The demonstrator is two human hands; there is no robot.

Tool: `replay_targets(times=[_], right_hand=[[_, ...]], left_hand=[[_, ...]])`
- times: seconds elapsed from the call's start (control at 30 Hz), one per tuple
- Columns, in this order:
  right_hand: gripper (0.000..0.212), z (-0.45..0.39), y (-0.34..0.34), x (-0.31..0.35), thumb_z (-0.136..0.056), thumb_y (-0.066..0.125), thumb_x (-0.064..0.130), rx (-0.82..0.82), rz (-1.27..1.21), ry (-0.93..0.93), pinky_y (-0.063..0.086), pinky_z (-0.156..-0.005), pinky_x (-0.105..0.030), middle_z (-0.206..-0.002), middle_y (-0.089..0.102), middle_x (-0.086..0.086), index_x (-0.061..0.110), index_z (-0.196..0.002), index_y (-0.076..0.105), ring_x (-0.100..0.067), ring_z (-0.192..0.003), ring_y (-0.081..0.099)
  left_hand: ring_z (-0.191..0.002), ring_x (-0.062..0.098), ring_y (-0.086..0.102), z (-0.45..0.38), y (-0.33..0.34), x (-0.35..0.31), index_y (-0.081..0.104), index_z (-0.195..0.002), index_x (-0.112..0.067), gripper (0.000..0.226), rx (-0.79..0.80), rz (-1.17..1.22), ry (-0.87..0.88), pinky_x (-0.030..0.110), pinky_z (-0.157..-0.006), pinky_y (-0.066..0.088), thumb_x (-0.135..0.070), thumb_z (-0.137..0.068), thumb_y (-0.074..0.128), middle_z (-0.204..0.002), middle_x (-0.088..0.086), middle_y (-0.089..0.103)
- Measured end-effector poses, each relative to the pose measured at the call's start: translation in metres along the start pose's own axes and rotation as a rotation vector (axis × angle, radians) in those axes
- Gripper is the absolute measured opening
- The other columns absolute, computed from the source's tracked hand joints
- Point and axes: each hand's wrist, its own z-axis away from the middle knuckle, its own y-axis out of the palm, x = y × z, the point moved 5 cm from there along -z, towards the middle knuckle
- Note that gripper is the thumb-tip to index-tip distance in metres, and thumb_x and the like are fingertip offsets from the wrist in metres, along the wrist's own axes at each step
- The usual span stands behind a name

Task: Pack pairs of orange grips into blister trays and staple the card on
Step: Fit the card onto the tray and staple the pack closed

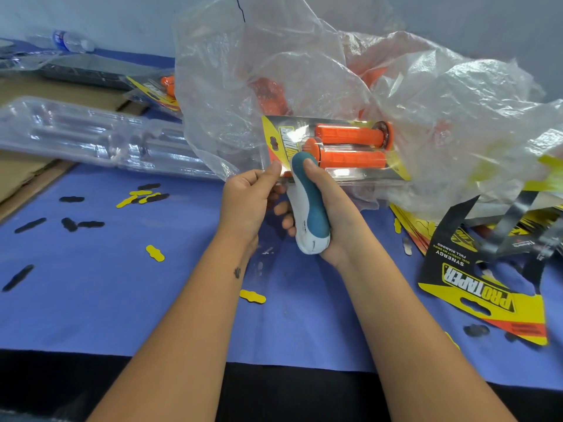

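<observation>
Above the blue table covering (91, 300), the right hand (329, 208) wraps its fingers round a white and teal hand stapler (309, 205), thumb lying along the top, with the stapler's nose set over the near-left edge of a clear blister tray backed by a yellow and black printed card (332, 147). Just beside it the left hand (246, 202) pinches that same corner of the tray between thumb and curled fingers. Two ribbed orange rubber grips (353, 144) lie side by side in the tray, pointing opposite ways. Behind and to the right billows a large crinkled clear plastic bag (426, 102) with more orange shapes dimly showing through it. A loose yellow and black header card (487, 287) lies at the right, overlapping a stack of similar cards. Left of the hands sits a pile of empty clear blister trays (91, 132), and small yellow and black punched-out tabs (155, 253) are scattered over the covering. A clear water bottle (65, 41) lies at the far left
</observation>
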Motion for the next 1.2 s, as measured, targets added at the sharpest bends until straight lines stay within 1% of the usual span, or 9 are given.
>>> replay_targets(times=[0.1, 0.23, 0.37, 0.5, 0.63, 0.77, 0.93, 1.03, 1.2], right_hand=[[0.062, -0.001, 0.0, -0.001, -0.076, 0.055, 0.06, 0.033, -0.041, -0.001, 0.048, -0.048, -0.024, -0.071, 0.065, -0.013, 0.002, -0.098, 0.064, -0.02, -0.053, 0.058], [0.059, -0.003, 0.0, -0.004, -0.08, 0.054, 0.059, 0.035, -0.093, -0.016, 0.049, -0.052, -0.025, -0.079, 0.065, -0.012, 0.004, -0.101, 0.065, -0.019, -0.059, 0.059], [0.054, -0.007, -0.001, -0.006, -0.078, 0.06, 0.054, -0.022, -0.156, -0.01, 0.05, -0.052, -0.023, -0.076, 0.064, -0.007, 0.004, -0.098, 0.065, -0.016, -0.059, 0.06], [0.047, -0.007, -0.002, -0.007, -0.082, 0.058, 0.052, -0.016, -0.165, -0.008, 0.05, -0.052, -0.023, -0.073, 0.064, -0.007, 0.007, -0.091, 0.069, -0.015, -0.059, 0.059], [0.055, -0.007, -0.002, -0.008, -0.072, 0.06, 0.054, -0.015, -0.152, -0.003, 0.051, -0.053, -0.023, -0.075, 0.064, -0.009, 0.004, -0.095, 0.067, -0.016, -0.059, 0.06], [0.062, -0.007, -0.004, -0.01, -0.07, 0.06, 0.054, -0.036, -0.11, -0.008, 0.051, -0.053, -0.024, -0.074, 0.064, -0.009, 0.001, -0.101, 0.066, -0.017, -0.06, 0.061], [0.06, -0.007, -0.006, -0.01, -0.071, 0.063, 0.052, -0.054, -0.092, -0.01, 0.051, -0.053, -0.026, -0.074, 0.064, -0.011, 0.0, -0.101, 0.066, -0.019, -0.061, 0.061], [0.066, -0.007, -0.006, -0.01, -0.07, 0.065, 0.051, -0.061, -0.09, -0.027, 0.05, -0.054, -0.027, -0.079, 0.063, -0.013, -0.002, -0.111, 0.064, -0.021, -0.061, 0.059], [0.053, -0.008, -0.003, -0.009, -0.073, 0.066, 0.048, -0.071, -0.09, -0.062, 0.046, -0.056, -0.029, -0.075, 0.062, -0.011, 0.003, -0.101, 0.063, -0.021, -0.062, 0.056]], left_hand=[[-0.05, 0.014, 0.045, -0.001, -0.002, 0.001, 0.059, -0.065, -0.012, 0.034, -0.025, -0.007, 0.01, 0.029, -0.052, 0.041, -0.033, -0.091, 0.066, -0.063, 0.001, 0.059], [-0.04, 0.013, 0.043, 0.0, 0.001, 0.0, 0.056, -0.067, -0.009, 0.033, -0.017, 0.07, 0.003, 0.021, -0.04, 0.04, -0.028, -0.093, 0.064, -0.056, -0.001, 0.057], [-0.048, 0.014, 0.049, -0.002, 0.002, 0.0, 0.058, -0.066, -0.01, 0.032, -0.042, 0.069, 0.008, 0.025, -0.05, 0.045, -0.027, -0.092, 0.065, -0.058, 0.002, 0.059], [-0.056, 0.016, 0.049, -0.002, 0.0, 0.002, 0.06, -0.064, -0.013, 0.032, -0.07, 0.076, -0.009, 0.028, -0.057, 0.045, -0.028, -0.091, 0.067, -0.06, 0.001, 0.059], [-0.058, 0.018, 0.048, -0.002, 0.001, 0.003, 0.06, -0.065, -0.012, 0.031, -0.075, 0.084, -0.028, 0.03, -0.059, 0.043, -0.028, -0.091, 0.067, -0.061, 0.002, 0.058], [-0.056, 0.017, 0.047, -0.001, -0.001, 0.001, 0.059, -0.064, -0.013, 0.029, -0.091, 0.084, -0.053, 0.031, -0.058, 0.042, -0.024, -0.09, 0.067, -0.058, 0.0, 0.057], [-0.058, 0.017, 0.048, 0.001, 0.0, 0.0, 0.058, -0.066, -0.015, 0.024, -0.134, 0.054, -0.082, 0.032, -0.06, 0.044, -0.021, -0.087, 0.067, -0.057, 0.0, 0.055], [-0.055, 0.016, 0.056, 0.004, 0.002, -0.001, 0.059, -0.073, -0.012, 0.025, -0.121, 0.034, -0.115, 0.027, -0.053, 0.05, -0.03, -0.084, 0.073, -0.061, 0.002, 0.061], [-0.038, 0.011, 0.042, 0.012, 0.019, 0.0, 0.054, -0.065, -0.016, 0.04, -0.014, 0.01, -0.208, 0.018, -0.037, 0.035, -0.048, -0.083, 0.071, -0.049, -0.001, 0.048]])
